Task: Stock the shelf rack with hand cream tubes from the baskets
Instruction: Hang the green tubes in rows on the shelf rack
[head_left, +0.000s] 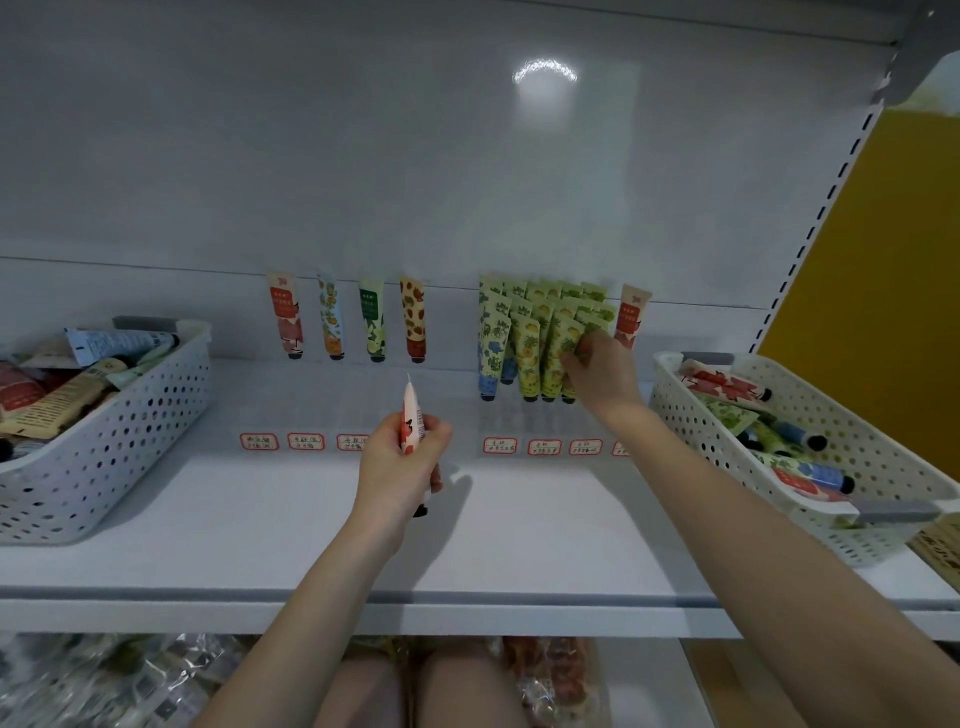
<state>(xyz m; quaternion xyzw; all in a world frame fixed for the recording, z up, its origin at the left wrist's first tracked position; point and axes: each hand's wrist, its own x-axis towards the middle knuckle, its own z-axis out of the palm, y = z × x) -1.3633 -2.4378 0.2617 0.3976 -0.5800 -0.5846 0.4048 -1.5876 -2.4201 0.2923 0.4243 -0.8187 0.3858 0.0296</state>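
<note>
The white shelf carries the rack at its back. Our right hand pinches a green tube among the rack's right rows; our left hand grips a red tube upright. We should seat the green tube cap-down, fully, before we release.

No writing here can be read for certain. Along the front edge of the clear rack, small red-bordered labels bear dark handwritten characters, too blurred to make out. The hand cream tubes standing at the rack's back carry printed panels, likewise illegible.
</note>
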